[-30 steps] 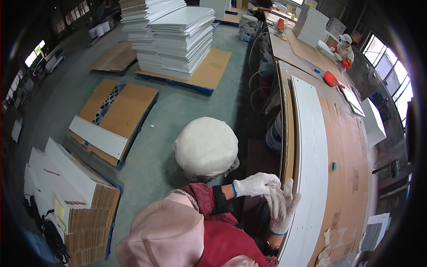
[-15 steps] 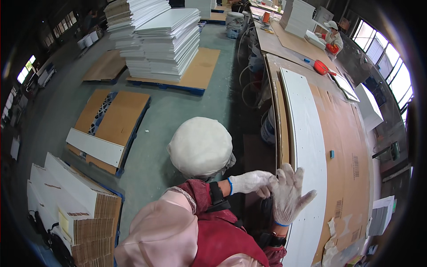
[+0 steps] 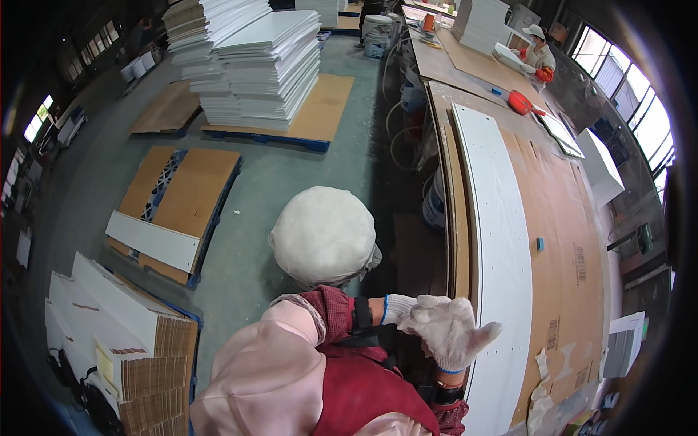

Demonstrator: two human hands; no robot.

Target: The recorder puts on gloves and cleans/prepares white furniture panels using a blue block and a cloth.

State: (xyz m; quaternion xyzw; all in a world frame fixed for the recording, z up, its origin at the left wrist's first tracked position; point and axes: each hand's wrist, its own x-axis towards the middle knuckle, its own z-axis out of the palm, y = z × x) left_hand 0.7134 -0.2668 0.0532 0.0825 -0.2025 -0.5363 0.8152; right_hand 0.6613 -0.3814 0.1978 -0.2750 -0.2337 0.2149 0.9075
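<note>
Both of my hands wear white knit work gloves and meet in front of me, over the near edge of the workbench. My right hand (image 3: 449, 330) overlaps my left hand (image 3: 408, 311). Its fingers stretch leftward across the left one, and one digit sticks out to the right. The left hand's fingers are hidden behind the right glove. No separate object shows in either hand. Right beside them lies a long white board (image 3: 502, 240) with small holes along its edges, resting on the bench.
Brown cardboard (image 3: 563, 291) covers the bench, with a small blue block (image 3: 540, 244) on it. A round white padded stool (image 3: 323, 236) stands at my left. Stacked white panels (image 3: 254, 73) sit on pallets. Across the bench, a co-worker (image 3: 538, 54) handles a white panel near a red strainer (image 3: 520, 102).
My right hand has come down and turned from spread, upright fingers to reaching across the left. The left hand has shifted slightly and become mostly covered. The view has moved slightly.
</note>
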